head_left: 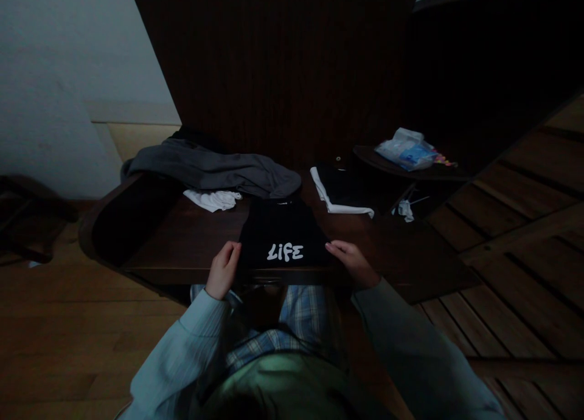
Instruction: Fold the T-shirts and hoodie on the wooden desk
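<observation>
A black shirt (283,231) with white "LIFE" lettering lies folded narrow on the dark wooden table (182,244), its lower edge at the near rim. My left hand (222,269) curls its fingers on the shirt's left edge. My right hand (350,261) grips the shirt's right edge, fingers closed against the cloth. Both sleeves are pale blue-grey.
A grey garment (214,168) is heaped at the table's back left, with a crumpled white cloth (213,199) beside it. A folded black-and-white stack (344,192) lies back right. A plastic packet (406,149) rests on a small round stand. Wooden floor surrounds the table.
</observation>
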A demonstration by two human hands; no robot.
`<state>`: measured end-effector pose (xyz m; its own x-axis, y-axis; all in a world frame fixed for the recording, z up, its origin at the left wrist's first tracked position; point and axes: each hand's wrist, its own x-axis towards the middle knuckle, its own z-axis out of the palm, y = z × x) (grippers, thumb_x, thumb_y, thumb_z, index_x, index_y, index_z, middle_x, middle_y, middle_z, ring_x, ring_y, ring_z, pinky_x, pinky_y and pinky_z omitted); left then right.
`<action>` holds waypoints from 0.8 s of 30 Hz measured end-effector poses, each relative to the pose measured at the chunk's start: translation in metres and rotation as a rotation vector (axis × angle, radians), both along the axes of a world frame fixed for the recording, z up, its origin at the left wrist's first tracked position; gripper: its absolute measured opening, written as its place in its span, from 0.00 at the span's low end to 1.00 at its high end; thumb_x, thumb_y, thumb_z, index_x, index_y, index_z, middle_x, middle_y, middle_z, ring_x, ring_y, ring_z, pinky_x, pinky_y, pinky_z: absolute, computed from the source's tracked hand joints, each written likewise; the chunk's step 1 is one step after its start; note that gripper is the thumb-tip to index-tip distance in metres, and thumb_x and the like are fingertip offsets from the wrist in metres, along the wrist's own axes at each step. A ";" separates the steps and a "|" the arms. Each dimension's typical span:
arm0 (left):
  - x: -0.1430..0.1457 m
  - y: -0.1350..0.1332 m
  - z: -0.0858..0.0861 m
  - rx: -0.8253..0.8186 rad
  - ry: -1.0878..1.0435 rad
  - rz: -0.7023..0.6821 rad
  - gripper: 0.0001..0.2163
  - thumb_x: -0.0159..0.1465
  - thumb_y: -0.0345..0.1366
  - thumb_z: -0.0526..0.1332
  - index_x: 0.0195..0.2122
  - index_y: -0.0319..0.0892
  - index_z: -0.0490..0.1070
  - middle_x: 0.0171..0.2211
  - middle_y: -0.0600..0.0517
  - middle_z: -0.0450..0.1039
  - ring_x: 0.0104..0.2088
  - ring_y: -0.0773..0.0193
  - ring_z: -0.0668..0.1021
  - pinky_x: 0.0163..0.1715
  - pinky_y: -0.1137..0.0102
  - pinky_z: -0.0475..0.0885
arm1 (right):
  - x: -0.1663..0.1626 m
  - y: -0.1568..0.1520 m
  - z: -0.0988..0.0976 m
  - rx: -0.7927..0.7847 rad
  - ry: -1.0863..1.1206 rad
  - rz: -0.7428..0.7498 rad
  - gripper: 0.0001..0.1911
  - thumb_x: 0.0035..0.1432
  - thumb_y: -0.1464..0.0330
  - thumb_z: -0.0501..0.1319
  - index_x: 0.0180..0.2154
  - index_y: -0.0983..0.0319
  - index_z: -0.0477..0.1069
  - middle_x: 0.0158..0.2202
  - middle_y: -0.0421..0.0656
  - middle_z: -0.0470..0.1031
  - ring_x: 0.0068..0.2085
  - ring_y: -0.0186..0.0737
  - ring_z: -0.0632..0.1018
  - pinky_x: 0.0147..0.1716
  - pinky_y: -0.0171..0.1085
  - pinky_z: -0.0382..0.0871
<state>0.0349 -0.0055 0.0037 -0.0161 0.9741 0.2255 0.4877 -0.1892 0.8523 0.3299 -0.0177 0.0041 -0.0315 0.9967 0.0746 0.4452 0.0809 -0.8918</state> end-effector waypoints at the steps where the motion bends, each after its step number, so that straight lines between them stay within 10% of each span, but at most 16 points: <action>1: 0.003 -0.001 0.000 0.004 -0.017 0.025 0.13 0.59 0.46 0.48 0.25 0.43 0.62 0.21 0.56 0.63 0.25 0.68 0.68 0.26 0.74 0.63 | -0.003 0.000 -0.001 -0.005 0.044 -0.031 0.24 0.47 0.46 0.53 0.19 0.60 0.59 0.18 0.37 0.57 0.23 0.33 0.62 0.23 0.34 0.56; 11: 0.025 -0.004 -0.003 0.059 0.447 0.262 0.10 0.57 0.38 0.53 0.20 0.45 0.57 0.16 0.56 0.59 0.21 0.65 0.66 0.22 0.72 0.53 | -0.029 -0.008 -0.012 0.286 -0.381 -0.374 0.21 0.51 0.59 0.53 0.14 0.59 0.48 0.14 0.37 0.53 0.22 0.35 0.59 0.23 0.36 0.50; 24: 0.003 0.045 0.029 -0.188 0.379 -0.098 0.18 0.56 0.45 0.56 0.45 0.43 0.65 0.24 0.53 0.71 0.27 0.60 0.75 0.25 0.71 0.64 | -0.008 0.034 0.014 0.076 -0.176 -0.249 0.09 0.46 0.62 0.59 0.25 0.58 0.61 0.21 0.37 0.67 0.25 0.35 0.70 0.26 0.34 0.61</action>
<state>0.0379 0.0395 0.0330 0.1281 0.9916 0.0162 0.7602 -0.1087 0.6405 0.3220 0.0162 0.0185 0.1937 0.9672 0.1645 0.6063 0.0138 -0.7951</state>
